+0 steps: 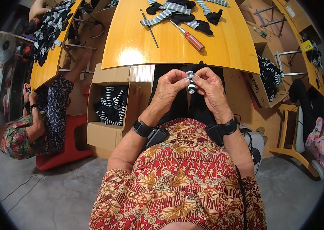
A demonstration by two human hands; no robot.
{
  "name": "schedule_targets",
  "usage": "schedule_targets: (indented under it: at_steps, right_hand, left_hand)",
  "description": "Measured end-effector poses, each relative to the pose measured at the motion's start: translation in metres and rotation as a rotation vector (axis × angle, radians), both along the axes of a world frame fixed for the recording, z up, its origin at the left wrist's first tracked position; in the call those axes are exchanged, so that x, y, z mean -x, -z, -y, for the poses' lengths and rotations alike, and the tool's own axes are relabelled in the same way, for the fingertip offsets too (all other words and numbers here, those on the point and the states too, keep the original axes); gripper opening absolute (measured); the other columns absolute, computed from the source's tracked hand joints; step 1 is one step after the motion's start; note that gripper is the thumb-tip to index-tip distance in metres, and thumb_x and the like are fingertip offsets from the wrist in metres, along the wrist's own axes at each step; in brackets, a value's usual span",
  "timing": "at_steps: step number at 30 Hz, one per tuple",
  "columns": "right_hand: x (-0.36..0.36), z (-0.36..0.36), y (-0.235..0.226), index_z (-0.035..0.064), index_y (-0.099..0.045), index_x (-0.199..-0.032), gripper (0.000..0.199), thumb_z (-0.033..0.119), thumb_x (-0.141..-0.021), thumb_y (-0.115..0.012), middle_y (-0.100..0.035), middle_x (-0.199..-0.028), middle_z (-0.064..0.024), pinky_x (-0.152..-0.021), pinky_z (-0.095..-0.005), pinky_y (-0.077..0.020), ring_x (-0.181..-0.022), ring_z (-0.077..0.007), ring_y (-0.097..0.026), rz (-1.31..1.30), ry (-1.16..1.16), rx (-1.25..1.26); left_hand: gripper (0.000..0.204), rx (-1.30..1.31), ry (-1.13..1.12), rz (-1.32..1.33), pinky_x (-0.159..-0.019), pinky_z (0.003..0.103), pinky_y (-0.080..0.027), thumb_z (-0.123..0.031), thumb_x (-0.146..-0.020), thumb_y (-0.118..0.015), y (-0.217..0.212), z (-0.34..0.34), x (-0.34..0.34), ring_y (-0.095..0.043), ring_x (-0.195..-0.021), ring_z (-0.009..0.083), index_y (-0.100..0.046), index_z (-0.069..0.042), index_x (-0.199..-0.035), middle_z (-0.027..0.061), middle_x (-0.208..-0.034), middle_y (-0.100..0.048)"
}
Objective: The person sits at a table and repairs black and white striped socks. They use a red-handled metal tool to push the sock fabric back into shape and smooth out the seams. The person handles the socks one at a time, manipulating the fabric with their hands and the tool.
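I saw a little stripy cloth [192, 87].
The left hand [171, 83] and right hand [210, 83] pinched its top with thumbs and fingers, near the yellow table [227, 48].

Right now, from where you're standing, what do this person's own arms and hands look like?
The left hand and right hand are ungloved. Each wrist wears a black band with a dark boxy unit. Forearms are bare below short patterned sleeves in red, gold and cream.
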State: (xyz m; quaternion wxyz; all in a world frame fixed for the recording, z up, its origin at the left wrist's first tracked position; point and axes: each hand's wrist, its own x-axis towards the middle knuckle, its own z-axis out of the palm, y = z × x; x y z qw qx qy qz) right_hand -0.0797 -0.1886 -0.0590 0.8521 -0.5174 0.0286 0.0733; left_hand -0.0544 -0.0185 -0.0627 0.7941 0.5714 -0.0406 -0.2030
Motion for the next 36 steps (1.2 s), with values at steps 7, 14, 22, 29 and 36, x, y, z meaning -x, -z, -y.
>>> schedule_targets:
  at_steps: [7,14,22,29,36]
  right_hand:
    - [-0.001,-0.004,-0.003,0.0075,-0.059,-0.091,0.004,0.009,-0.092,-0.062,-0.057,-0.076,0.0043,-0.049,-0.0138,-0.0339,-0.058,-0.0003,-0.047,0.005,0.052,-0.067]
    - [-0.004,-0.011,-0.005,0.0069,-0.060,-0.089,0.005,0.009,-0.092,-0.062,-0.055,-0.071,0.0049,-0.048,-0.0138,-0.0333,-0.057,0.0003,-0.045,0.004,0.129,0.212]
    - [-0.008,-0.004,0.000,0.0066,-0.061,-0.089,0.006,0.010,-0.090,-0.065,-0.057,-0.076,0.0045,-0.048,-0.0145,-0.0347,-0.059,0.0003,-0.047,-0.083,0.117,-0.087]
    - [-0.004,-0.003,-0.010,0.0058,-0.061,-0.090,0.006,0.011,-0.091,-0.064,-0.058,-0.075,0.0034,-0.049,-0.0163,-0.0363,-0.059,-0.0004,-0.047,0.005,0.161,0.144]
    - [-0.007,-0.005,-0.004,0.0044,-0.060,-0.088,0.007,0.010,-0.092,-0.063,-0.055,-0.071,0.0038,-0.052,-0.0176,-0.0368,-0.060,-0.0018,-0.046,0.098,0.192,0.205]
  left_hand:
    - [0.008,-0.087,-0.130,0.096,-0.068,0.020,-0.044,-0.010,-0.091,-0.064,-0.007,0.010,0.002,-0.052,-0.075,0.0043,-0.060,-0.003,-0.090,-0.0009,-0.081,-0.059]
    - [0.007,0.087,-0.171,-0.106,-0.063,0.020,-0.042,-0.011,-0.093,-0.062,0.001,0.014,0.006,-0.048,-0.068,0.0044,-0.056,-0.006,-0.092,-0.0012,-0.081,-0.057]
    - [0.012,0.561,0.136,-0.255,-0.058,0.017,-0.041,-0.017,-0.093,-0.064,0.010,0.009,0.002,-0.047,-0.061,0.0028,-0.055,-0.009,-0.096,-0.0034,-0.081,-0.056]
    - [0.012,-0.012,0.072,0.065,-0.059,0.019,-0.044,-0.012,-0.091,-0.065,-0.012,0.005,-0.003,-0.054,-0.068,0.0050,-0.056,-0.005,-0.096,0.0001,-0.083,-0.059]
    - [0.011,-0.108,-0.006,0.051,-0.061,0.018,-0.041,-0.017,-0.093,-0.063,-0.007,0.010,0.001,-0.051,-0.071,0.0027,-0.056,-0.009,-0.094,-0.0044,-0.082,-0.057]
